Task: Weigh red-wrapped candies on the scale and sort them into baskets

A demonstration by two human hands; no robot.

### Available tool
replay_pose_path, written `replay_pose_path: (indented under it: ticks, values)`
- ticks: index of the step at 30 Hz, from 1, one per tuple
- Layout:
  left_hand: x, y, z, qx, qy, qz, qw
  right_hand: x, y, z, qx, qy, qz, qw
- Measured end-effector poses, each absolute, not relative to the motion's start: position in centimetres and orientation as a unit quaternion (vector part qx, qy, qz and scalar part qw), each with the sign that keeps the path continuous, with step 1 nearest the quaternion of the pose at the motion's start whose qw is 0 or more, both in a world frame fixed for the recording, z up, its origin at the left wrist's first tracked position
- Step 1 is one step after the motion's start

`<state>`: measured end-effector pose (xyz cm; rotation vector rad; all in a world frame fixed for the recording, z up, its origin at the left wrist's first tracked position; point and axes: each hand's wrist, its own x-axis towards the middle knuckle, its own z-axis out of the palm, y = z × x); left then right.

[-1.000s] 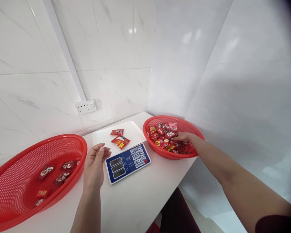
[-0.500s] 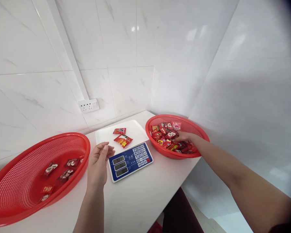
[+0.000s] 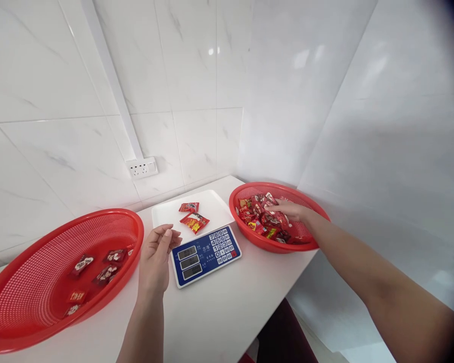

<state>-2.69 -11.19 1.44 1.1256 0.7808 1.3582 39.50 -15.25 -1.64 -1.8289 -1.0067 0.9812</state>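
My left hand (image 3: 157, 257) hovers at the left edge of a blue and white digital scale (image 3: 206, 254), its fingers loosely bent and holding nothing. Two red snack packets (image 3: 194, 222) lie on the scale's white tray (image 3: 170, 214). My right hand (image 3: 291, 209) reaches into the red mesh basket (image 3: 245, 237) on the right. Its fingers stretch over a pile of small wrapped snack packets (image 3: 259, 217) and touch some of them. The thumb and the underside of that hand are hidden.
A second red mesh basket (image 3: 26, 282) stands at the left with several wrapped packets (image 3: 106, 275) inside. Both baskets and the scale rest on a white table (image 3: 208, 312). Tiled wall with a power socket (image 3: 142, 168) rises behind, and a pale panel (image 3: 382, 201) borders the right.
My right hand has risen slightly within the right basket, and packets under it have shifted. My left hand keeps nearly the same place by the scale. The view has moved a little.
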Motion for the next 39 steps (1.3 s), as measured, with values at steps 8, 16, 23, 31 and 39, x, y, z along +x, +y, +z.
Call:
replay_pose_path:
  ticks: [8,16,23,31,39]
  values:
    - [-2.8,-11.2,1.4,0.482,0.332,0.576,0.571,37.5,-14.5,0.1,-0.65,-0.366,0.469,0.473]
    - [-2.7,-11.1,1.2,0.488,0.333,0.573,0.569,36.7,-14.9,0.8,-0.645,-0.384,0.475,0.46]
    - [-2.8,-11.0,1.0,0.488,0.332,0.568,0.573,36.0,-15.4,2.0,-0.698,-0.404,0.425,0.411]
    - [-2.7,-11.2,1.2,0.492,0.33,0.567,0.573,36.6,-15.2,1.4,-0.706,-0.397,0.412,0.418]
    - [-2.8,-11.3,1.2,0.498,0.323,0.567,0.571,37.0,-15.2,1.4,-0.698,-0.396,0.356,0.479]
